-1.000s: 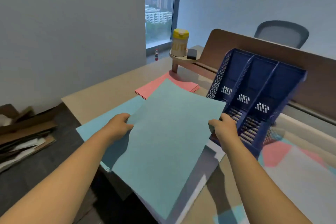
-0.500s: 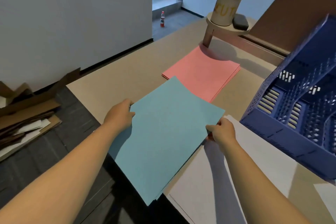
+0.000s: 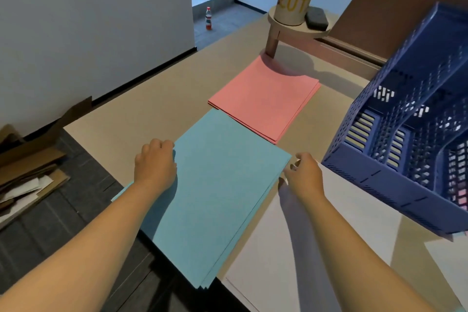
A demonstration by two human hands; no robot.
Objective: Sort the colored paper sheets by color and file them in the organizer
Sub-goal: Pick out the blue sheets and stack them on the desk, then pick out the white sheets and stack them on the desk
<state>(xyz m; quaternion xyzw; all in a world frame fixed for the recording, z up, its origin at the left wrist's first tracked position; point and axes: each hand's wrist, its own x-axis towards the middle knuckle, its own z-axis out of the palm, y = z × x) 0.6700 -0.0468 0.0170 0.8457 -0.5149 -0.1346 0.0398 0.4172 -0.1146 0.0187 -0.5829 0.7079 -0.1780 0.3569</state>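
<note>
On the desk (image 3: 141, 119), both hands flank the blue sheets (image 3: 217, 192) (stacked).

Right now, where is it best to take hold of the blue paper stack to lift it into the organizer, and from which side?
Probably by its two long edges, one hand from each side. The blue paper stack lies flat on the desk, its near corner hanging over the edge. The left hand already touches the left edge and the right hand is at the right edge, so both can pinch the sheets together there.
</note>
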